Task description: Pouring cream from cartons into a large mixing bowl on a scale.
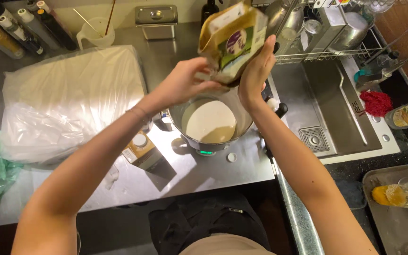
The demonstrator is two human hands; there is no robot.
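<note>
Both my hands grip the carton [233,41], tipped directly above the steel pot [211,123] of pale liquid: left hand [185,82] fingers clasp its lower end, right hand [256,71] fingers wrap its side.
</note>
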